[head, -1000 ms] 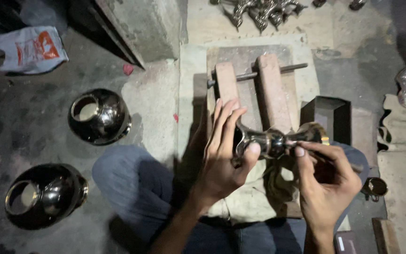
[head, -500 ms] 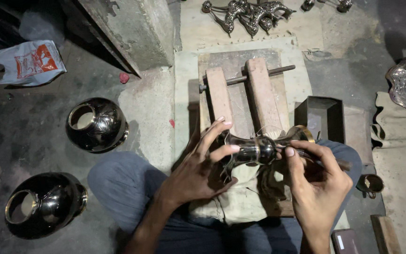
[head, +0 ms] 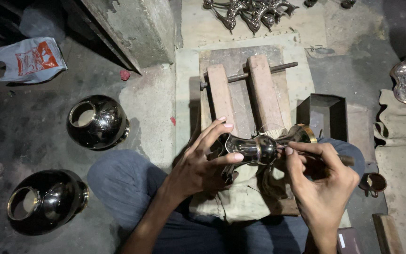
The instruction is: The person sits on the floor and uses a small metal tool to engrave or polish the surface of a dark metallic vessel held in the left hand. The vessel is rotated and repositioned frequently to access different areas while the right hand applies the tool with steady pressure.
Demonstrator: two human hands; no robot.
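Note:
My left hand grips the flared end of a shiny metal stem piece that lies sideways over my lap. A brass-coloured rim shows at its far right end. My right hand pinches a thin tool like a pen, with its tip against the middle knob of the stem. Under both hands lies a beige cloth on a wooden block. My legs in blue trousers are folded beneath.
A wooden clamp with two jaws and a metal rod sits just beyond my hands. Two round dark metal pots stand on the floor at left. A dark open box, a small cup, metal castings and a plastic bag lie around.
My left hand shifted its grip on the stem's flared end, fingers curling then spreading again. The right hand stayed at the stem's middle with the tool. The view drifted slightly.

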